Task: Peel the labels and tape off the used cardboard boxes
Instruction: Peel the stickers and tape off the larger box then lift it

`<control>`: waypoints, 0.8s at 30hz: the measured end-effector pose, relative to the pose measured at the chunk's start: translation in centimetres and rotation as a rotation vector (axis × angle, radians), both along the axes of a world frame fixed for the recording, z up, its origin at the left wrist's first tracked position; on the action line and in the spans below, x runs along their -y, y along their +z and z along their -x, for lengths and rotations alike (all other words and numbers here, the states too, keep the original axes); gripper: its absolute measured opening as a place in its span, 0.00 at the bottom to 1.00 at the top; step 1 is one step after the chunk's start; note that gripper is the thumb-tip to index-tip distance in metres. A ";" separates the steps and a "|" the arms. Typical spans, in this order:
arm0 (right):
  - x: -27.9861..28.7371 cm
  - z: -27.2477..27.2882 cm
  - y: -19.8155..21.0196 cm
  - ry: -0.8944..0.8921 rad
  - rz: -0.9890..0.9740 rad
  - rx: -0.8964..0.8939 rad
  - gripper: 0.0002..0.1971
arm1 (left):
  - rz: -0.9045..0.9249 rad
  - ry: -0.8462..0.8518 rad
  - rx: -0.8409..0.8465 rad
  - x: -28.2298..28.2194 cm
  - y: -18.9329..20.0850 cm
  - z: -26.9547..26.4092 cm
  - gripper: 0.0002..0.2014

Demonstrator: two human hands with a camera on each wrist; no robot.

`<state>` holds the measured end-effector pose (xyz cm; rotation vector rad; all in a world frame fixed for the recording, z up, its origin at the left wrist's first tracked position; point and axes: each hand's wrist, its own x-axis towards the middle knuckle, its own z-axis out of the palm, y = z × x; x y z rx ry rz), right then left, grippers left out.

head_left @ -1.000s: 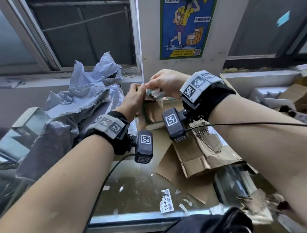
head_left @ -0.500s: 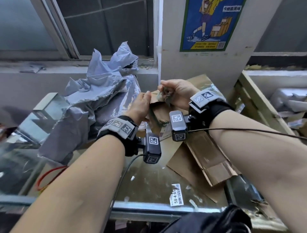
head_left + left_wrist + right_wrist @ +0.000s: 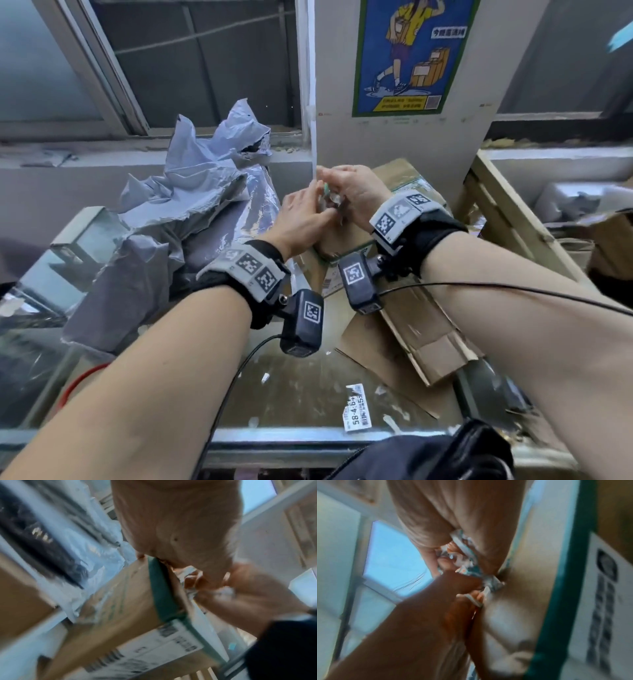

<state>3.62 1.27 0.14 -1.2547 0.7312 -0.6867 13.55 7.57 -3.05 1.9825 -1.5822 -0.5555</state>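
Observation:
A brown cardboard box (image 3: 346, 240) with a green band (image 3: 159, 588) and a white printed label (image 3: 171, 642) stands on the counter in front of the pillar. Both hands meet above its top edge. My right hand (image 3: 337, 192) grips a crumpled wad of peeled tape (image 3: 464, 555). My left hand (image 3: 320, 205) comes in from the left and pinches a white strip of tape (image 3: 477, 597) right beside the wad, close against the box face. Both wrist views are blurred.
Crumpled grey plastic mailer bags (image 3: 191, 192) are heaped to the left of the box. Flattened torn cardboard (image 3: 421, 329) lies on the glass counter (image 3: 291, 394), where a loose label (image 3: 354, 409) and paper scraps are stuck. A wooden frame (image 3: 507, 212) stands at the right, a black bag (image 3: 428, 455) at the near edge.
Both hands stay together at the box's top. The left fingers have closed in on the tape next to the right hand's wad. The head view has shifted.

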 end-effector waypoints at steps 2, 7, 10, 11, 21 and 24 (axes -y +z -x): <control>-0.1 0.4 1.0 0.025 0.415 -0.304 0.16 | -0.031 -0.012 0.141 -0.2 -0.1 0.0 0.35; 1.3 3.0 2.3 0.014 0.903 -0.791 0.20 | -0.124 0.028 0.177 0.5 0.1 -0.2 0.49; 2.0 3.5 2.5 0.060 0.844 -0.876 0.23 | -0.117 0.020 0.287 1.3 -0.3 0.3 0.48; 2.3 3.6 2.8 0.088 0.760 -0.897 0.25 | -0.118 0.011 0.301 1.5 -0.5 0.4 0.47; 3.1 4.6 4.2 -0.215 0.978 -0.912 0.17 | -0.118 0.032 0.291 2.1 -0.5 0.3 0.46; 2.1 4.2 4.6 -0.377 1.323 -1.027 0.17 | -0.135 0.051 0.285 2.0 -0.3 0.5 0.46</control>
